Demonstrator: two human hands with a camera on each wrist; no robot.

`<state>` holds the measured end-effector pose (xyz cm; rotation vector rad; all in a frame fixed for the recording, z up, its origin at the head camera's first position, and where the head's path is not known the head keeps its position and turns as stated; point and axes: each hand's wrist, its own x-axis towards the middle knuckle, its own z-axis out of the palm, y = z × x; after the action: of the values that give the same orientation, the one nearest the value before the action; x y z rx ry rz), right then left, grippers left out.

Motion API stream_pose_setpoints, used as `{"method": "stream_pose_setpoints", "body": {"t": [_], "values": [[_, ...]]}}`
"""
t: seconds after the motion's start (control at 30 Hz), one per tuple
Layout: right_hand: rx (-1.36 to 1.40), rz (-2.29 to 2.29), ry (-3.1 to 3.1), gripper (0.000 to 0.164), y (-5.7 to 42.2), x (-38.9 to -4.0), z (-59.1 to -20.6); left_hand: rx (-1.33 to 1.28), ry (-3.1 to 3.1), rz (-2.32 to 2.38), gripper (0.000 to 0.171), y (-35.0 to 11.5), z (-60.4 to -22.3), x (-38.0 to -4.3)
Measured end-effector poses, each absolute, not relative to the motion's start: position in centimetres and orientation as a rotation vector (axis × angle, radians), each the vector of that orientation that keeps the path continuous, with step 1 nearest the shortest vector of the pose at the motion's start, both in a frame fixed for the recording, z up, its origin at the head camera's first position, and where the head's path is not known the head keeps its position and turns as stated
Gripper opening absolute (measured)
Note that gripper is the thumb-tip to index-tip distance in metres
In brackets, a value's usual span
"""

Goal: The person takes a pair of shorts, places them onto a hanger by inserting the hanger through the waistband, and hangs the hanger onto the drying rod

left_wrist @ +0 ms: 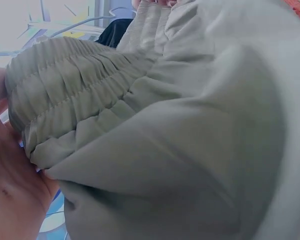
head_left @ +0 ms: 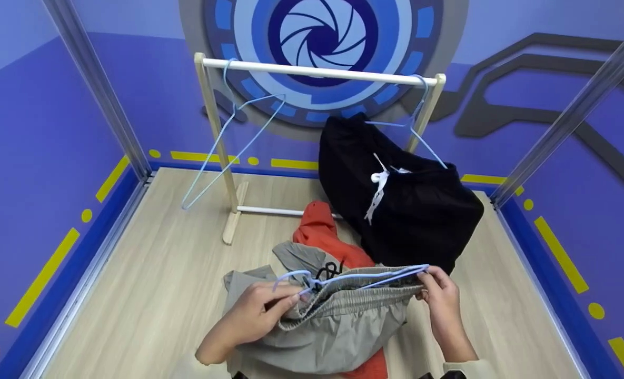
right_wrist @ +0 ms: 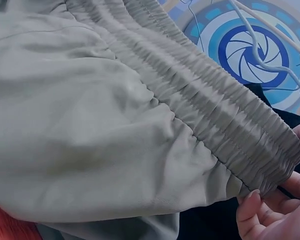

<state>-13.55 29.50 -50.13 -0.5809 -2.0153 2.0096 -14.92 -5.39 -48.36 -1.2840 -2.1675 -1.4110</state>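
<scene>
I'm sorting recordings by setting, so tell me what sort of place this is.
Probably a purpose-built booth for handling clothes: printed blue-purple panels between metal posts enclose a wood-look surface, on which a small clothes rack stands.

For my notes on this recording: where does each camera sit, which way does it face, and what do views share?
Head: worn on the head, facing forward and down at gray pants, a blue hanger and a rack; left hand, right hand and sleeves show.
Left wrist: on that wrist, facing the gathered waistband; left hand at left edge.
Right wrist: on that wrist, looking across the waistband toward the wall; right hand at lower right.
Shared: head and right wrist both show the round wall emblem.
</scene>
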Motion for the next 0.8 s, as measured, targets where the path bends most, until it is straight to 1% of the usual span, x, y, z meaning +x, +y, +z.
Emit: {"method": "stream_pose_setpoints", "body": {"t": [0.37,0.57,0.8], "values": [[-0.586,2.166,-1.912,0.005,30.1,-13.7,-50.2,-1.321,-2.195,-1.517,0.017,-5.4,-48.3,-14.9],[-0.553,2.263,-1.867,0.012,30.3,-14.0,-50.2,-1.373,-2.169,-1.645,0.017,-5.2,-48.8,-14.9],[-0.501,2.348,-1.817,0.014,30.8,-14.3,-50.1,-1.391,-2.222,-1.764,0.017,-5.2,-48.5,-14.7]]}}
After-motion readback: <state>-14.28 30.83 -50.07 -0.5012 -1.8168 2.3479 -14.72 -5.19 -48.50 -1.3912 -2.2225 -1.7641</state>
